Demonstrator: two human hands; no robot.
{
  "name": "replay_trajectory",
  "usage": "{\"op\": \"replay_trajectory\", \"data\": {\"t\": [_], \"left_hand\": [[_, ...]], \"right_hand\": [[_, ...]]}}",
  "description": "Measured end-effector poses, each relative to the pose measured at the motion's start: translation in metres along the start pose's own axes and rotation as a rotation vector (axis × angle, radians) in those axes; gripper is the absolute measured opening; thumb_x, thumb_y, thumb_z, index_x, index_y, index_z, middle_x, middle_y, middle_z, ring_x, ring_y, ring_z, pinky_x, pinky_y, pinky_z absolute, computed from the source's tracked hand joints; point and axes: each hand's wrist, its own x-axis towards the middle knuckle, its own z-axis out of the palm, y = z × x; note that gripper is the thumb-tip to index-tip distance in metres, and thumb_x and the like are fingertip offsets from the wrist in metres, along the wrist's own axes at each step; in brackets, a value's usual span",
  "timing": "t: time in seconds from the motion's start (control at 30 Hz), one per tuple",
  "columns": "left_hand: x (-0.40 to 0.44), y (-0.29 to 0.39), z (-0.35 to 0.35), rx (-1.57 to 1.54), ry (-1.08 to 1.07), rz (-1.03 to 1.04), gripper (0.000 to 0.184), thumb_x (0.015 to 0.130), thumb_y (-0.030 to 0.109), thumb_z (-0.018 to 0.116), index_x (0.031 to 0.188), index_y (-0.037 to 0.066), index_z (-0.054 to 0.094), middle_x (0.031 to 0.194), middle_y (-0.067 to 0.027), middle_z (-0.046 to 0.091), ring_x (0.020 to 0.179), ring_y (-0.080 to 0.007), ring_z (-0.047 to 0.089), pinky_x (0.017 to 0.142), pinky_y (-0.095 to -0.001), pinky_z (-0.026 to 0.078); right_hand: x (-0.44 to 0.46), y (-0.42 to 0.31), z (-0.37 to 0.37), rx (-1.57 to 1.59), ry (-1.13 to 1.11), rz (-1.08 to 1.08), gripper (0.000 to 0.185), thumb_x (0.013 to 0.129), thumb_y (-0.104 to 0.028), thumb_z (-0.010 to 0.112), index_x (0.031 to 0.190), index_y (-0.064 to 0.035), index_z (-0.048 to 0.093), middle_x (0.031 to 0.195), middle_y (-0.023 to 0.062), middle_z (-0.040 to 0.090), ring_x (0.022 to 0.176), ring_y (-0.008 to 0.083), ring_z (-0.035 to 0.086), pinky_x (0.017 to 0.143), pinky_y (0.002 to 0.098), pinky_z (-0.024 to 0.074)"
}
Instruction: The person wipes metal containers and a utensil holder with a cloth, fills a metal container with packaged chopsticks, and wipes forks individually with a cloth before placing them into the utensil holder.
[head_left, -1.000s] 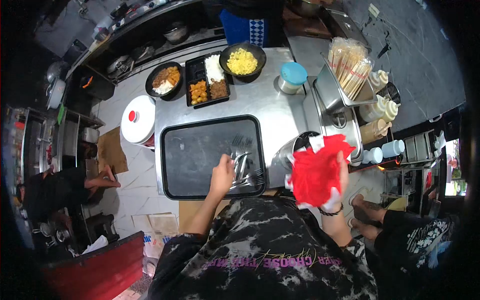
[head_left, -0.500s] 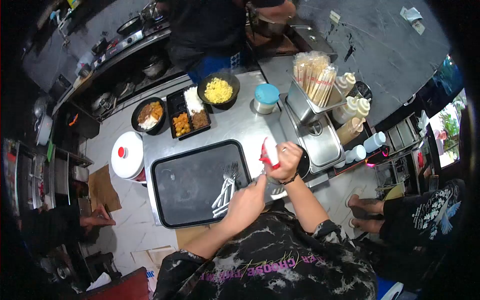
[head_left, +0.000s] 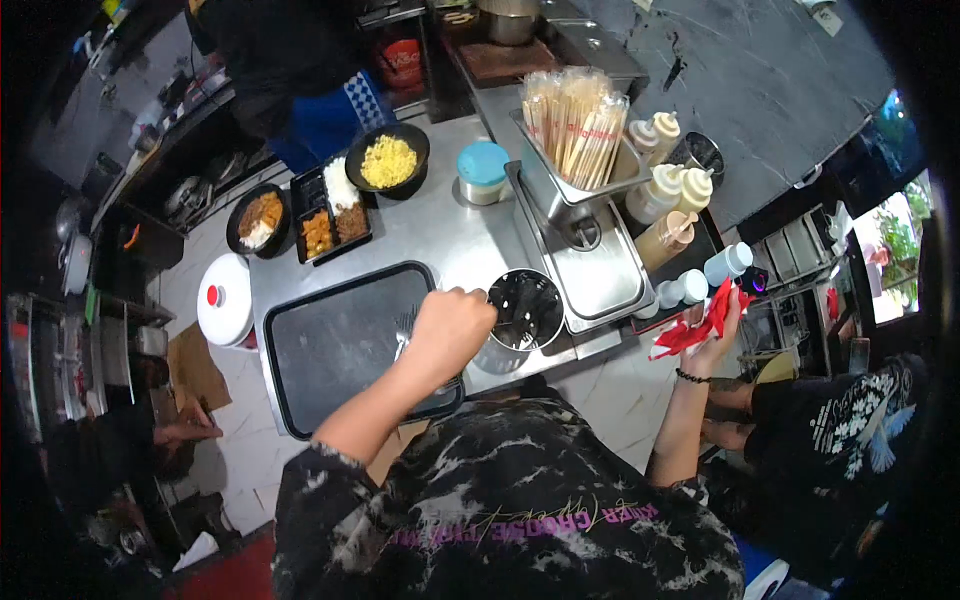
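Observation:
My left hand (head_left: 455, 325) is closed above the right edge of the black tray (head_left: 335, 350), just left of a round container (head_left: 526, 310) with dark contents and some cutlery inside. Whatever its fingers may hold is hidden. On the tray, forks (head_left: 404, 330) show partly behind my left hand and forearm. Off to the right, past the metal counter's edge, my right hand (head_left: 716, 350) grips a crumpled red and white cloth (head_left: 690, 332).
Food bowls (head_left: 388, 162), a divided food box (head_left: 333, 212) and a blue-lidded jar (head_left: 484, 172) stand at the back. Wrapped chopsticks (head_left: 580, 130) fill a metal bin; squeeze bottles (head_left: 655, 195) are beside it. A white-lidded pot (head_left: 225, 298) sits left. People stand around the counter.
My right hand has moved right with the cloth, away from my left hand. My left hand has left the cloth and is now beside the round container. The view has shifted rightward.

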Motion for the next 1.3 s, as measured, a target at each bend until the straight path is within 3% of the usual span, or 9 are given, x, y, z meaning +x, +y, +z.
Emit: {"op": "replay_trajectory", "data": {"t": [0.1,0.23,0.33,0.43,0.6,1.07,1.13,1.23,1.3], "left_hand": [[0.038,0.020,0.016,0.093,-0.151,0.053,0.009,0.067,0.012,0.062,0.061,0.007,0.065,0.076,-0.0059,0.063,0.075,-0.0240,0.063,0.062,-0.0362,0.050],[0.046,0.009,-0.026,-0.036,0.162,0.012,0.030,0.071,0.022,0.072,0.096,0.007,0.065,0.099,-0.0120,0.063,0.094,-0.0279,0.060,0.081,-0.0385,0.047],[0.014,-0.034,-0.058,-0.173,0.381,-0.355,0.033,0.075,0.018,0.071,0.104,0.005,0.064,0.104,-0.0131,0.064,0.096,-0.0285,0.061,0.084,-0.0390,0.047],[-0.043,-0.082,-0.001,-0.230,0.242,-0.814,0.029,0.075,0.021,0.069,0.098,0.005,0.064,0.096,-0.0142,0.064,0.088,-0.0315,0.062,0.075,-0.0411,0.049],[-0.133,-0.053,0.152,-0.267,-0.096,-1.011,0.034,0.073,0.025,0.071,0.099,0.006,0.061,0.095,-0.0123,0.064,0.091,-0.0338,0.061,0.078,-0.0436,0.049],[-0.169,-0.046,0.204,-0.507,0.316,-0.996,0.014,0.088,0.009,0.053,0.097,0.000,0.047,0.076,-0.0169,0.057,0.073,-0.0379,0.056,0.068,-0.0452,0.046],[-0.166,-0.047,0.175,-0.594,0.322,-1.052,0.014,0.090,0.008,0.051,0.099,-0.001,0.045,0.070,-0.0144,0.056,0.065,-0.0340,0.057,0.064,-0.0428,0.048],[-0.160,-0.041,0.113,-1.528,0.506,-0.831,0.015,0.094,0.009,0.048,0.107,0.003,0.043,0.068,-0.0042,0.055,0.058,-0.0086,0.053,0.050,-0.0264,0.044],[-0.151,-0.028,0.079,-1.411,0.445,-0.738,0.019,0.093,0.008,0.049,0.110,0.003,0.043,0.069,-0.0071,0.057,0.056,-0.0137,0.056,0.050,-0.0294,0.045]], "right_hand": [[-0.001,0.006,-0.004,-0.027,-0.011,0.089,0.032,0.091,-0.043,0.052,0.081,-0.0120,0.051,0.055,0.0005,0.046,0.043,0.0121,0.043,0.047,0.0253,0.0378],[0.015,0.021,-0.021,0.320,-0.467,0.467,0.035,0.094,-0.044,0.045,0.086,-0.0109,0.054,0.060,0.0014,0.046,0.052,0.0156,0.043,0.054,0.0324,0.0390],[0.016,0.037,-0.034,0.395,-0.357,0.586,0.043,0.092,-0.043,0.045,0.112,-0.0065,0.056,0.098,0.0097,0.063,0.087,0.0257,0.059,0.076,0.0421,0.0469],[0.051,0.074,-0.073,0.732,-0.503,0.671,0.059,0.090,-0.049,0.039,0.135,-0.0107,0.042,0.136,0.0077,0.046,0.125,0.0290,0.041,0.099,0.0458,0.0389],[0.033,0.052,-0.004,0.742,-0.739,0.739,0.061,0.091,-0.049,0.040,0.133,-0.0059,0.043,0.134,0.0110,0.048,0.123,0.0283,0.044,0.101,0.0430,0.0385],[-0.086,0.060,0.081,0.589,-0.855,0.864,0.054,0.092,-0.053,0.039,0.127,-0.0137,0.049,0.121,0.0117,0.057,0.107,0.0286,0.056,0.094,0.0483,0.0438],[-0.118,0.057,0.102,0.606,-0.689,0.750,0.054,0.092,-0.053,0.039,0.126,-0.0115,0.048,0.117,0.0122,0.059,0.103,0.0293,0.059,0.090,0.0494,0.0461],[-0.144,0.050,0.116,0.283,-0.703,0.383,0.058,0.092,-0.050,0.042,0.127,-0.0037,0.044,0.120,0.0137,0.057,0.106,0.0317,0.057,0.092,0.0479,0.0449],[-0.154,0.075,0.116,-0.069,-0.705,-0.060,0.059,0.091,-0.049,0.048,0.127,-0.0017,0.043,0.120,0.0141,0.056,0.106,0.0318,0.057,0.093,0.0466,0.0444]]}}
